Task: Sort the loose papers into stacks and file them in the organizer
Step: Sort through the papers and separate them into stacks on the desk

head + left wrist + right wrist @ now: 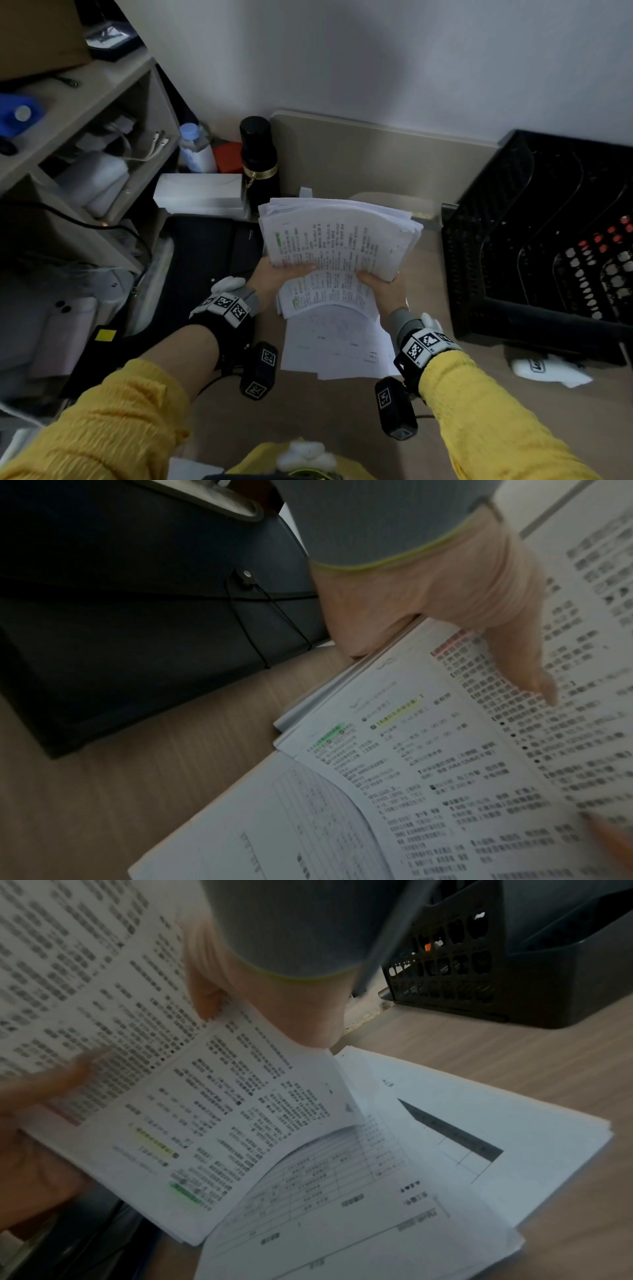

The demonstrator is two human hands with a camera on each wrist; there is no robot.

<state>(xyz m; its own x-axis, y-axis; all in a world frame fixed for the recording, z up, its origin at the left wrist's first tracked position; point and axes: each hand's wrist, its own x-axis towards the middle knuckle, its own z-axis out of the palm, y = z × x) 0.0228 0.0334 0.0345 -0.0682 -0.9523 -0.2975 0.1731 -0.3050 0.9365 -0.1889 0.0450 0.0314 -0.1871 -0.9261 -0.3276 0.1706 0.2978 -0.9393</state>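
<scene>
Both hands grip a thick stack point(337, 236) of printed papers above the bench's middle, left hand point(274, 277) and right hand point(383, 286) at its near corners, thumbs on top, likely so pages fan for sorting; sorted sheets point(337, 346) lie beneath, the organizer point(534, 260) at the right edge

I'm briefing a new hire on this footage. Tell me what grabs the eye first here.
First, the thick sheaf of printed papers, held up over the desk by the left hand and the right hand. Below it, more loose sheets lie on the wooden desk. At the right stands a black mesh organizer.
</scene>
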